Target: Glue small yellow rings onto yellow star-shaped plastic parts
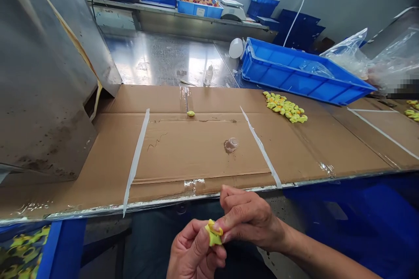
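A small yellow-green molded piece [214, 237], with a darker yellow part along its top, is held low, in front of the table edge. My left hand [194, 250] grips it from the left, thumb on its near side. From the right, the thumb and index finger of my right hand [250, 216] pinch its upper right side. The fingers partly cover it. On the cardboard ahead sit a small clear cup [231, 144] and a lone yellow-green piece [190, 113]. A heap of similar yellow pieces [286, 109] lies farther right.
Cardboard [196, 152] covers the worktable, marked by white tape strips [137, 157]. A blue crate [294, 69] stands at the back right, a small clear bottle [208, 76] at the back. Metal housing [42, 74] bounds the left. A bin of yellow pieces [24, 248] is lower left.
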The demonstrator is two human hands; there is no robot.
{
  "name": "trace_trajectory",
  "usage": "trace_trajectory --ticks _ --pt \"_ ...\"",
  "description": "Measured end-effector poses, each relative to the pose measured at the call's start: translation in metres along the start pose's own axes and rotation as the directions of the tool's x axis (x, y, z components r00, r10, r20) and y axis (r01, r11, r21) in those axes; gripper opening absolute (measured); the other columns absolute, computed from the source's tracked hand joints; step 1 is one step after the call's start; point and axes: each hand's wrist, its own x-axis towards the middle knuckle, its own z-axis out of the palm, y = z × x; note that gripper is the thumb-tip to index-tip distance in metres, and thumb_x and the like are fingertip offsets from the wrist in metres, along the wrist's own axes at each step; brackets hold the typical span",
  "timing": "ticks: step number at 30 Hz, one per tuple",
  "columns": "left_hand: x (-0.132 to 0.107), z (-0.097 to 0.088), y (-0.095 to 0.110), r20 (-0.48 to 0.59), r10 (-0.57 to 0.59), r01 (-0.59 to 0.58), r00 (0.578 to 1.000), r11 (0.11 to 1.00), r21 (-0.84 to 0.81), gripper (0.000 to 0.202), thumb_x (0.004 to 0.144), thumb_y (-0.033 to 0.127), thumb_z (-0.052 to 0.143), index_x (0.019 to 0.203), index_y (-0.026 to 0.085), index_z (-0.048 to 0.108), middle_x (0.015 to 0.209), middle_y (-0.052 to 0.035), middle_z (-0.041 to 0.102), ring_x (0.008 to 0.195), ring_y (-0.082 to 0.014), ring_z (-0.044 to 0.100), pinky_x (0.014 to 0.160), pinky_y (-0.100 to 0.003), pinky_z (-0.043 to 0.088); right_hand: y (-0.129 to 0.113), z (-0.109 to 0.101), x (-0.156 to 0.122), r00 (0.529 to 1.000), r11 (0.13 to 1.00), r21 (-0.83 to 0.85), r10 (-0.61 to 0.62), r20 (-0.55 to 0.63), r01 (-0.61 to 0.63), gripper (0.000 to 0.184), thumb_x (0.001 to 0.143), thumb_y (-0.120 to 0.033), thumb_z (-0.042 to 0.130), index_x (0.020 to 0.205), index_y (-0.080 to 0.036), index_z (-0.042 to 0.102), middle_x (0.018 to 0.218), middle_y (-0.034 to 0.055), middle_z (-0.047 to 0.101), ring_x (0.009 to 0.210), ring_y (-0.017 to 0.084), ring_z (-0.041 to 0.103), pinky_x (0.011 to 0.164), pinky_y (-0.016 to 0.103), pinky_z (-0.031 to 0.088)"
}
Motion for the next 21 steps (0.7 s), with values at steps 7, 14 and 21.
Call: trace_trajectory --ticks 7,14,21 --pt "-0.002 -0.001 -0.003 -0.123 0.635 -0.582 0.763 0.757 0.298 0.035 0.045 0.028 0.091 0.077 0.023 0.079 0.076 -0.0028 0.078 0.068 -0.0173 0.072 0.065 -0.018 0.058 -0.014 0.008 -0.015 0.981 0.975 -0.212 0.019 -0.195 -0.061 0.026 0.093 -0.024 0.059 0.117 -0.019 0.063 0.074 0.0036 0.059 0.066 0.014 0.052 0.058 0.026 0.045" --pt "-0.002 -0.011 -0.008 0.033 0.781 -0.725 0.623 0.561 0.400 0.027 0.056 0.021 0.086 0.082 0.026 0.078 0.083 -0.0013 0.076 0.075 -0.0180 0.070 0.068 -0.019 0.059 -0.025 0.018 -0.021 0.991 0.910 -0.414 -0.045 -0.127 -0.012 0.025 0.095 -0.015 0.051 0.117 -0.018 0.062 0.072 0.0034 0.062 0.063 0.013 0.056 0.060 0.026 0.049" --pt "-0.002 -0.016 -0.010 0.209 0.798 -0.782 0.565 0.436 0.446 0.023 0.066 0.021 0.081 0.088 0.027 0.078 0.084 -0.0034 0.076 0.076 -0.0191 0.069 0.068 -0.021 0.057 -0.018 0.026 -0.021 0.995 0.925 -0.380 -0.042 -0.092 0.004 0.034 0.097 -0.025 0.051 0.130 -0.019 0.054 0.076 0.0050 0.064 0.065 0.014 0.057 0.059 0.027 0.049"
